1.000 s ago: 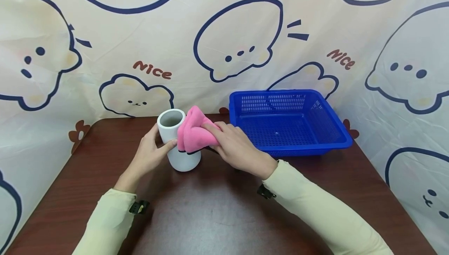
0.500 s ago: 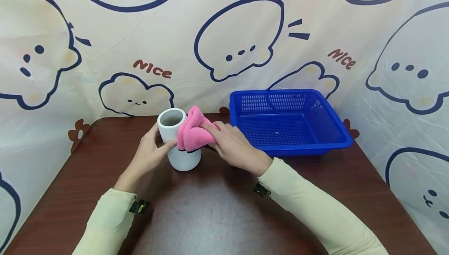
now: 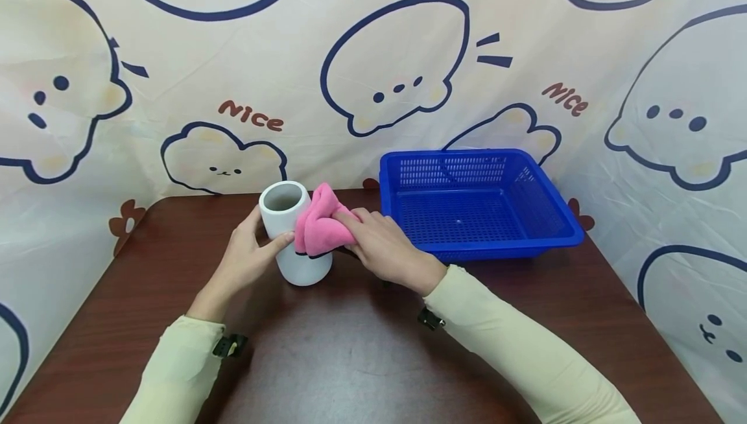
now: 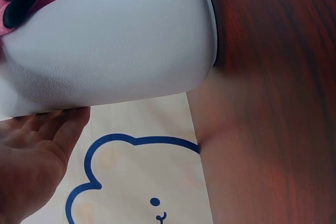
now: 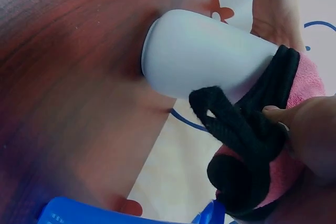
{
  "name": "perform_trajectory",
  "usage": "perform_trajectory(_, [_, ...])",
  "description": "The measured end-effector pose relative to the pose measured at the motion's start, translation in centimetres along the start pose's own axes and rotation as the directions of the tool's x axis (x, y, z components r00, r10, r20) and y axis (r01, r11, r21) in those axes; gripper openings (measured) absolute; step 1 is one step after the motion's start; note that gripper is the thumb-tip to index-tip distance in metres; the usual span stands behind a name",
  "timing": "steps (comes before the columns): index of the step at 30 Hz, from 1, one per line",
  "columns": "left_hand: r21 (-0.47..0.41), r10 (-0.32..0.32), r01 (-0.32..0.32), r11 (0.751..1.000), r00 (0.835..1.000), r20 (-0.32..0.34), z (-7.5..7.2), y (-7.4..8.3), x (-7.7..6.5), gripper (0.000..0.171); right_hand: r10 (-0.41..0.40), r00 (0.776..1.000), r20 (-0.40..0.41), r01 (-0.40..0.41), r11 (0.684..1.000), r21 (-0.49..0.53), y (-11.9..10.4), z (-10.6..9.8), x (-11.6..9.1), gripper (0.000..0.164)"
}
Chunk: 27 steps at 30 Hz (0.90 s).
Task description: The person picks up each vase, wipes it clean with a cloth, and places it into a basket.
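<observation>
A white vase [image 3: 303,267] with a round open mouth stands upright on the dark wooden table. My left hand [image 3: 248,255] grips its left side, thumb across the front and fingers behind. In the left wrist view, those fingers [image 4: 68,129] lie along the vase wall. My right hand [image 3: 388,246] holds a bunched pink cloth [image 3: 321,229] against the vase's upper right side. The right wrist view shows black edging and a black loop [image 5: 220,116] on the cloth, with the thumb pressing it. The cloth hides part of the vase wall.
A blue perforated plastic basket [image 3: 496,244] stands at the back right of the table [image 3: 362,359], close behind my right hand. A pale cartoon-printed curtain [image 3: 362,41] closes off the back and sides.
My right hand and the cloth have shifted slightly left and down along the vase. The vase and my left hand stay nearly where they were.
</observation>
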<state>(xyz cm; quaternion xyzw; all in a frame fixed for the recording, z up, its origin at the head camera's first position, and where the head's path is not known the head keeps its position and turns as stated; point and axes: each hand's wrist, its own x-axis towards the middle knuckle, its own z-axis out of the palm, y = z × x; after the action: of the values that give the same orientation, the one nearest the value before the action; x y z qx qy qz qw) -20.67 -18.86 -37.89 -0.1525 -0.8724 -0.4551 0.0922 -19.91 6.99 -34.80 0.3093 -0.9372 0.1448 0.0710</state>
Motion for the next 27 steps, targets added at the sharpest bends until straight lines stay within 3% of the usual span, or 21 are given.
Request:
perform_trajectory(8, [0.001,-0.007,0.007,1.000,1.000,-0.004,0.0,-0.1,0.0,0.069,0.014,0.999,0.044,-0.013,1.000,-0.021,-0.1,1.0,-0.3,0.045])
perform_trajectory(27, [-0.001,-0.002,0.002,1.000,1.000,-0.013,0.2,-0.4,0.0,0.067,-0.053,0.999,0.003,0.053,0.990,-0.134,-0.2,2.5,-0.9,0.037])
